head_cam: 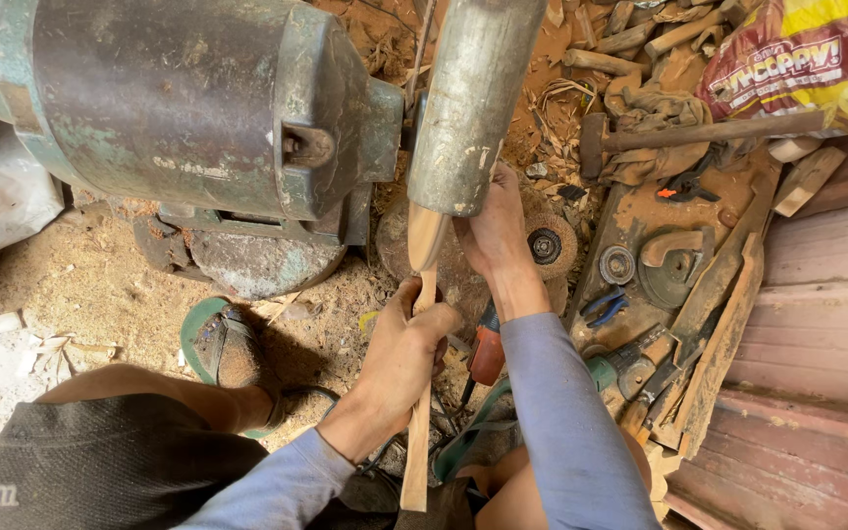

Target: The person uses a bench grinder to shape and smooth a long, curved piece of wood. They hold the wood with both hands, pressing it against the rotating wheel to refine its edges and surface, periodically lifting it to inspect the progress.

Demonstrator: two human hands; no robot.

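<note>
Fingers of the left hand (406, 345) are wrapped tight around a long wooden stick (418, 432), gripping it about a third of the way down from its top. Right hand (496, 228) sits at roughly 1 o'clock from the left one, up against the upper end of the stick where it widens into a spoon-like blade (426, 236). Can't really tell whether those fingers are curled on the wood or just bracing it, since they're tucked behind the edge of the metal drum (470, 98).

That blade end is pushed right in under the drum, which hangs off the big green-grey motor (188, 108) at 10 o'clock. The lower end of the stick runs down between the knees toward 6 o'clock.

Risk as I see it: the right-hand fingertips are very close to the drum, so if the wood catches or kicks, knuckles could go straight into it. The long sleeve (561, 412) isn't far off either. A sandalled foot (233, 348) rests at 9 o'clock on loose sawdust, so footing looks slippy. A hammer (699, 132) and scraps clutter the 2 o'clock side.
</note>
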